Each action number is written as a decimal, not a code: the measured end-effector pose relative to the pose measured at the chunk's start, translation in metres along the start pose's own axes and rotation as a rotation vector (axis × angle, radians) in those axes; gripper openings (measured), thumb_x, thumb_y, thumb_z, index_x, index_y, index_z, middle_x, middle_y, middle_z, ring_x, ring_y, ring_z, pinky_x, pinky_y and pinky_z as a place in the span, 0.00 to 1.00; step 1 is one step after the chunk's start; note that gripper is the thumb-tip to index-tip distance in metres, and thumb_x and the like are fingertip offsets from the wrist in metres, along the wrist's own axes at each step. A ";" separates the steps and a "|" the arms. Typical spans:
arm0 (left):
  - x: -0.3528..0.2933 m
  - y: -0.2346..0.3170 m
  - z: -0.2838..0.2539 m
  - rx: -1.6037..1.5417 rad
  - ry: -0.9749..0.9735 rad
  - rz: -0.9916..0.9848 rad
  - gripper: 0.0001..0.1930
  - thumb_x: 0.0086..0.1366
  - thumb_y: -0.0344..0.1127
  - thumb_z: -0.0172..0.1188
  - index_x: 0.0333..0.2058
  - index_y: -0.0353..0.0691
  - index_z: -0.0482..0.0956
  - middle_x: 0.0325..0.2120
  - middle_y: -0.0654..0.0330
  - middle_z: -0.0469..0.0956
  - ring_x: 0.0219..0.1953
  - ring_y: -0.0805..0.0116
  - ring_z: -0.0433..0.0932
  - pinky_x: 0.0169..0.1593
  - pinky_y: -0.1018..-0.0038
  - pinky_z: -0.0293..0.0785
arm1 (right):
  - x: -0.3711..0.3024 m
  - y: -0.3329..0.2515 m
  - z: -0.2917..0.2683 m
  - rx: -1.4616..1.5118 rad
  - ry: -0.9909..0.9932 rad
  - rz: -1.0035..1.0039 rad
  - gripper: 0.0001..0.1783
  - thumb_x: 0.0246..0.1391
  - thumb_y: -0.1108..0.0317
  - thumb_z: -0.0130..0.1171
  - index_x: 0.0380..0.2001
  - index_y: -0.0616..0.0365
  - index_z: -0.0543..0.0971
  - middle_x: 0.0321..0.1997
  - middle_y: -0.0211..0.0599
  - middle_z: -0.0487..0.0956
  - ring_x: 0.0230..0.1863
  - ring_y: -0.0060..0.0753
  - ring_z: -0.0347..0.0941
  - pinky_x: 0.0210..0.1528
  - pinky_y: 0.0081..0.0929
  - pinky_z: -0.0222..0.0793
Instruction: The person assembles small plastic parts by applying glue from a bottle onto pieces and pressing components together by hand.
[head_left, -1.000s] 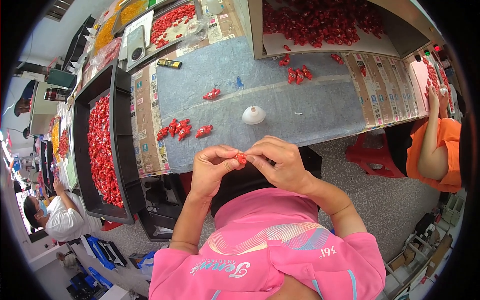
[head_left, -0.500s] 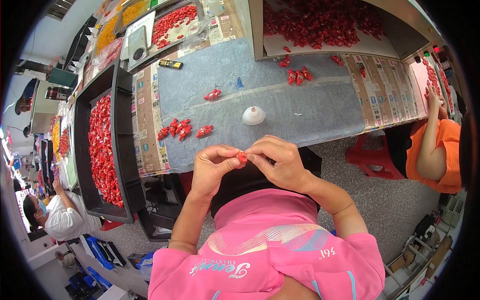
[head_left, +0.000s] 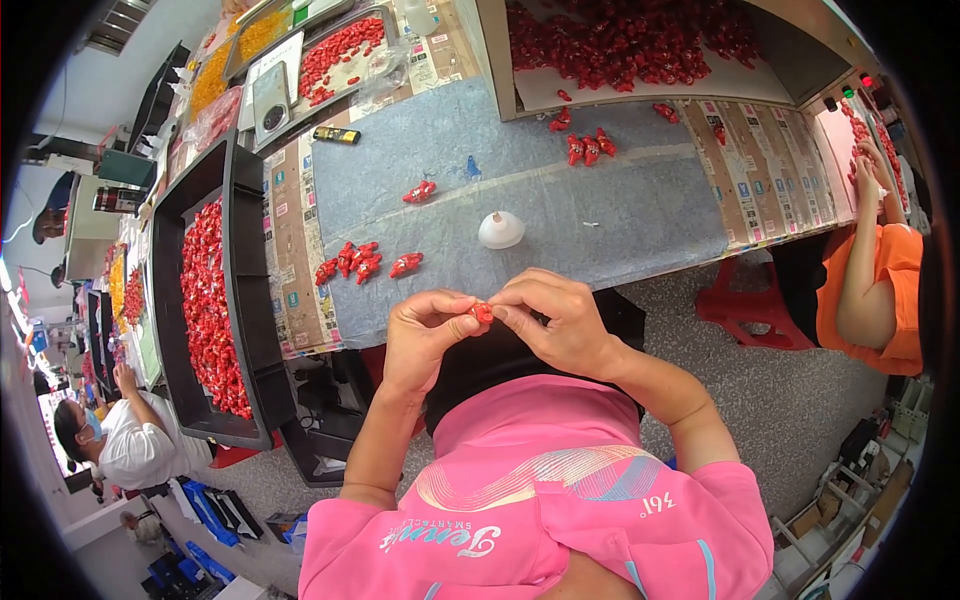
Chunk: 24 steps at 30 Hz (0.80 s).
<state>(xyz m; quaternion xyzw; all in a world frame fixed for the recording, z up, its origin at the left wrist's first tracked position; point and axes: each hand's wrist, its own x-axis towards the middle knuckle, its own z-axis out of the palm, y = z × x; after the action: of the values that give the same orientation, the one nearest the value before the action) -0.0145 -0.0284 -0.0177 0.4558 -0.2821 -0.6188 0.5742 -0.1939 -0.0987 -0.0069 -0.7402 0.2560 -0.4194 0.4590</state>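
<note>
Between the thumb and fingers of my left hand point(head_left: 430, 338) is a small red plastic piece point(head_left: 481, 313), held just off the near edge of the table. The fingertips of my right hand point(head_left: 555, 320) are pinched against the same piece from the right; whether they hold a separate tiny part is hidden. A white cone-shaped bottle point(head_left: 501, 230) with a narrow tip stands on the blue-grey mat point(head_left: 580, 215) beyond my hands. Several similar red pieces point(head_left: 359, 259) lie in a group to the left, with one loose piece point(head_left: 419, 192) farther back.
At the left stands a black crate point(head_left: 245, 260) holding many red pieces. A lit, open-fronted box point(head_left: 490, 60) with a red heap fills the back. More red pieces point(head_left: 590, 149) lie before it. A phone point(head_left: 270, 100) rests back left. People sit at both sides.
My hands keep the same pinch on the red piece. The view has shifted slightly, and the person at the right has moved a hand a little.
</note>
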 end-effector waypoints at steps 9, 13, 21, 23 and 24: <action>-0.002 0.002 0.002 -0.011 -0.039 0.027 0.08 0.52 0.16 0.61 0.30 0.34 0.78 0.32 0.54 0.79 0.36 0.67 0.79 0.43 0.73 0.77 | -0.004 0.003 0.001 -0.051 -0.005 -0.082 0.06 0.45 0.78 0.63 0.29 0.62 0.78 0.27 0.37 0.78 0.29 0.33 0.75 0.29 0.25 0.69; -0.002 0.003 0.002 0.002 -0.078 0.065 0.08 0.52 0.16 0.62 0.30 0.35 0.77 0.33 0.56 0.78 0.38 0.69 0.77 0.46 0.73 0.74 | -0.007 0.004 0.001 -0.062 0.008 -0.118 0.07 0.44 0.78 0.63 0.30 0.62 0.79 0.28 0.37 0.78 0.29 0.34 0.75 0.30 0.26 0.70; -0.003 0.007 0.006 -0.006 -0.076 0.032 0.10 0.53 0.18 0.62 0.34 0.36 0.76 0.35 0.56 0.77 0.39 0.71 0.76 0.47 0.75 0.73 | -0.007 0.003 -0.005 -0.016 -0.026 -0.067 0.10 0.43 0.78 0.63 0.33 0.63 0.78 0.30 0.38 0.78 0.32 0.36 0.75 0.33 0.28 0.70; -0.004 0.006 0.006 -0.028 -0.076 0.022 0.11 0.53 0.18 0.62 0.35 0.36 0.75 0.35 0.56 0.77 0.39 0.71 0.76 0.47 0.76 0.73 | -0.006 0.001 -0.006 -0.008 -0.037 -0.057 0.10 0.44 0.77 0.63 0.33 0.63 0.79 0.31 0.38 0.78 0.32 0.36 0.75 0.34 0.27 0.70; -0.004 0.006 0.006 -0.044 -0.069 0.011 0.10 0.54 0.18 0.62 0.35 0.36 0.75 0.35 0.56 0.77 0.39 0.71 0.77 0.46 0.76 0.73 | -0.006 0.001 -0.006 -0.004 -0.037 -0.045 0.10 0.44 0.77 0.63 0.33 0.63 0.79 0.31 0.39 0.78 0.32 0.36 0.75 0.33 0.27 0.70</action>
<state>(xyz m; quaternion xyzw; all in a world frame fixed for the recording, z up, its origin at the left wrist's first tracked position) -0.0178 -0.0267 -0.0091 0.4199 -0.2903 -0.6371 0.5775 -0.2025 -0.0973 -0.0087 -0.7543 0.2315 -0.4151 0.4530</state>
